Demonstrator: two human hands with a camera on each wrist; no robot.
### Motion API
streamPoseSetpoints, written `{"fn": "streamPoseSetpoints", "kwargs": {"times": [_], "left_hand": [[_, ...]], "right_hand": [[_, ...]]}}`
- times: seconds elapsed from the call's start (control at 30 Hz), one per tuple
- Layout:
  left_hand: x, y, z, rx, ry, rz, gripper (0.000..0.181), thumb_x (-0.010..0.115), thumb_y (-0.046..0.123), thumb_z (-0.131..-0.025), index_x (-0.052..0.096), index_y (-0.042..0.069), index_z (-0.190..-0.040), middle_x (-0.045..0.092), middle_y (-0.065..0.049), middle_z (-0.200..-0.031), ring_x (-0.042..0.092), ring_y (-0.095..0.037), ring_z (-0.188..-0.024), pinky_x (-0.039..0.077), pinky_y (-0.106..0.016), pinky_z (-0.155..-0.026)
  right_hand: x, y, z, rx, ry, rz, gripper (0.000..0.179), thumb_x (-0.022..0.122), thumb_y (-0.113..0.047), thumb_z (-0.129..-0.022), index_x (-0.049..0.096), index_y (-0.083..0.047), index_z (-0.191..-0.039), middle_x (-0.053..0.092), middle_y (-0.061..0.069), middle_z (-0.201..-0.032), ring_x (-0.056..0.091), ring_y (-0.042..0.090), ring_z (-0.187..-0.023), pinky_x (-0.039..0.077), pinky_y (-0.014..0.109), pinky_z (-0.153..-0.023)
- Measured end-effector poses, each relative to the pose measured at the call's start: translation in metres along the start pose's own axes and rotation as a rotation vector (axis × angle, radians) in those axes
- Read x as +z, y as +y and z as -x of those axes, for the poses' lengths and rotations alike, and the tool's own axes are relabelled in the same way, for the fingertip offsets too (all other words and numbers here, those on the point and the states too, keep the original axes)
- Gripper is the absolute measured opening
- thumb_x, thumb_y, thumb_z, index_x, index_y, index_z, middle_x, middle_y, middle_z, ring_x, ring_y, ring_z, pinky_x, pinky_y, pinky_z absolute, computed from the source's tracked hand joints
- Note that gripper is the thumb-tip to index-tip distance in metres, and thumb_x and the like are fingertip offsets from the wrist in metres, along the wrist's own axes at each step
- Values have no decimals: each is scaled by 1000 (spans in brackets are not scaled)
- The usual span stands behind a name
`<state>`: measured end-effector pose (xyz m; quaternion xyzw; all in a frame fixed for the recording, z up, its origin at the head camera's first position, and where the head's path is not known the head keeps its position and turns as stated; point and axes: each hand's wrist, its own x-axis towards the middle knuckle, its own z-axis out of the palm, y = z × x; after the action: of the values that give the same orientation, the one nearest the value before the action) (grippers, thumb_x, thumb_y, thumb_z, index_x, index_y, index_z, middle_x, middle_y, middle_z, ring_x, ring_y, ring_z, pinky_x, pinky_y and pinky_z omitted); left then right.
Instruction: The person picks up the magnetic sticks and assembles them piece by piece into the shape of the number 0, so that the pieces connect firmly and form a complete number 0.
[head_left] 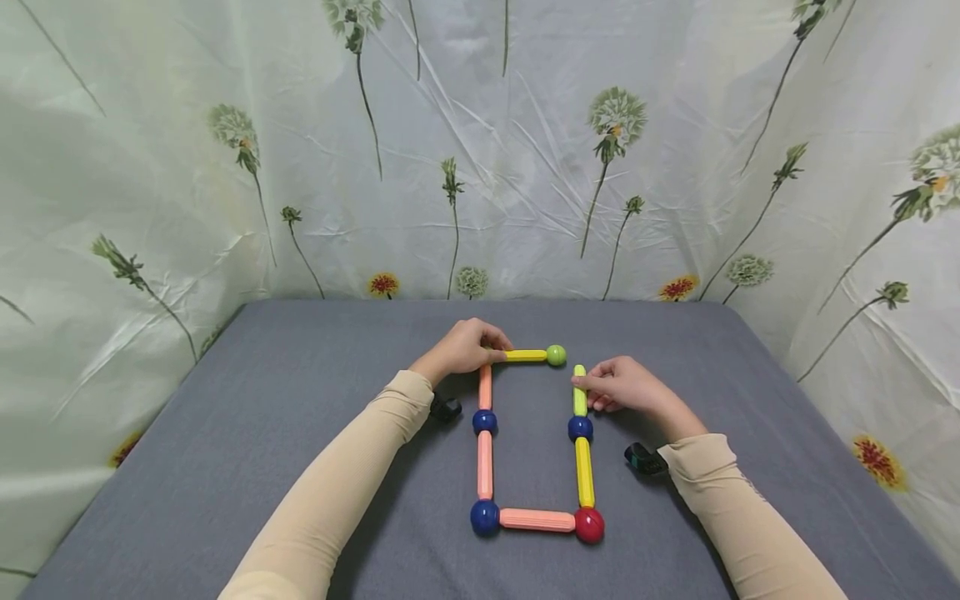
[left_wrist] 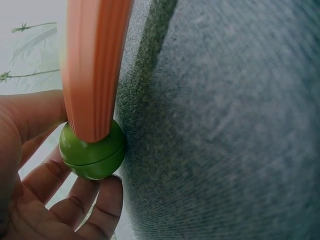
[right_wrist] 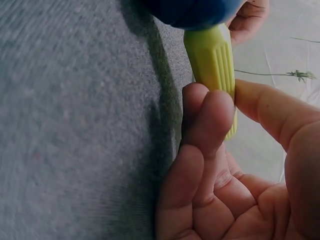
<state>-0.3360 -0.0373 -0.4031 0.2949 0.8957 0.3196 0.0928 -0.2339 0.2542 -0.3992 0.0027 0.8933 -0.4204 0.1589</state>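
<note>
My left hand [head_left: 468,343] grips a green ball [left_wrist: 92,152] at the far left corner of a frame of magnetic rods and balls; in the head view the fingers hide this ball. An orange rod [left_wrist: 95,65] meets it, and a yellow rod [head_left: 527,356] runs right from the hand to a light green ball [head_left: 556,355]. My right hand [head_left: 626,386] pinches a lime rod [right_wrist: 215,62] between thumb and fingers. One end of that rod joins a blue ball [head_left: 581,428]; its far end stands apart from the light green ball, leaving a gap at the corner.
Nearer me, the frame continues through a blue ball [head_left: 485,421], an orange rod [head_left: 485,465], another blue ball [head_left: 485,517], an orange rod [head_left: 537,520], a red ball [head_left: 589,526] and a yellow rod [head_left: 585,472]. Grey cloth [head_left: 300,367] covers the table; a flowered curtain [head_left: 525,225] hangs behind.
</note>
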Motion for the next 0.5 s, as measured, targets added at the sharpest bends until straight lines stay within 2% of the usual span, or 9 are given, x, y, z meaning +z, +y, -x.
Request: {"fn": "streamPoseSetpoints", "kwargs": {"times": [0.5], "left_hand": [[1, 2, 0, 7, 1, -3, 15, 76, 18, -102, 84, 18, -114, 81, -1, -114, 71, -19, -106, 59, -37, -92]], "right_hand": [[7, -5, -5, -10, 1, -16, 36, 71, -37, -104, 73, -2, -103, 66, -2, -74, 62, 9, -68, 55, 24, -65]]}}
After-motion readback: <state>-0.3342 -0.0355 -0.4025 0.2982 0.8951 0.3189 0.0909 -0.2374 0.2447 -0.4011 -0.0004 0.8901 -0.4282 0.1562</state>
